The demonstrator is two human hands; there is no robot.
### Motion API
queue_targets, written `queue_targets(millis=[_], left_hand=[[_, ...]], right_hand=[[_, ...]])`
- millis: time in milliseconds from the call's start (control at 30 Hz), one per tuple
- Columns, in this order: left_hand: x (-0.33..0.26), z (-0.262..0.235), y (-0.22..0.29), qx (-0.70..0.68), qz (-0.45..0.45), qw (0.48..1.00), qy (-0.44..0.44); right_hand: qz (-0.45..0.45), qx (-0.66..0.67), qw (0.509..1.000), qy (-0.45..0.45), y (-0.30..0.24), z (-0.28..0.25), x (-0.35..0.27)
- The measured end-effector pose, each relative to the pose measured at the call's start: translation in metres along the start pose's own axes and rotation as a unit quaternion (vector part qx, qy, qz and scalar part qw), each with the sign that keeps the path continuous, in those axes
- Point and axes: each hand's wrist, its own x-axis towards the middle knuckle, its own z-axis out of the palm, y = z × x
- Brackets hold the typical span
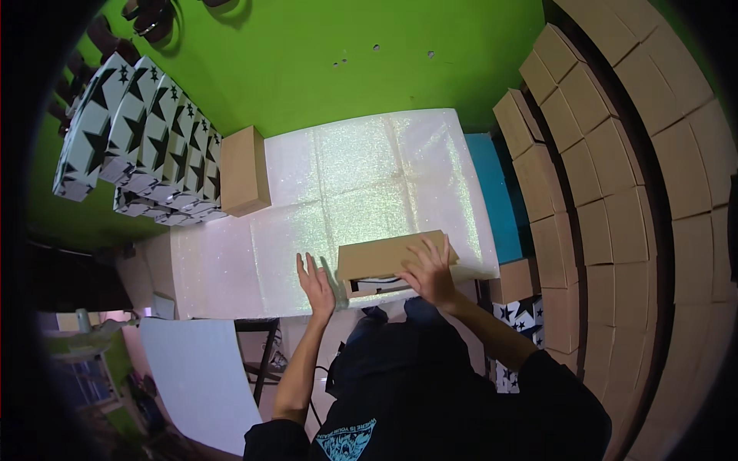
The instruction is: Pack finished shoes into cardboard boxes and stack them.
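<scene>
A brown cardboard box [377,255] lies near the front edge of the sparkly white tabletop. Its near side is partly open, and a strip of something white and black [375,285] shows in the gap. My right hand [430,276] rests on the right end of this box, fingers spread over its top and near edge. Just left of the box, apart from it, my left hand [315,288] is held with fingers stretched out and nothing in it.
White boxes with black stars [157,146] are stacked at the table's far left, beside an upright brown box [244,173]. Many brown boxes [607,192] line the right side. A green wall [346,84] stands behind the table [354,169]. A white panel [196,376] is at lower left.
</scene>
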Motion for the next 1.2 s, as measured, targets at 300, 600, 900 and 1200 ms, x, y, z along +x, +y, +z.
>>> queue_targets(millis=[300,600,900,1200], left_hand=[[-0.011,-0.001,0.059,0.181,0.131,0.956,-0.19],[-0.041,0.034,0.043,0.177,0.257,0.92,-0.238],[-0.037,0.032,0.033,0.102,0.259,0.944,-0.174],[-0.111,-0.024,0.072,0.107,0.281,0.941,-0.153]], right_hand=[[0.008,-0.047,0.998,-0.041,0.005,0.063,-0.065],[0.185,-0.019,0.98,-0.068,0.014,0.029,-0.074],[0.183,0.002,0.983,0.013,0.006,0.059,-0.068],[0.17,0.008,0.984,0.05,-0.057,0.02,-0.137]])
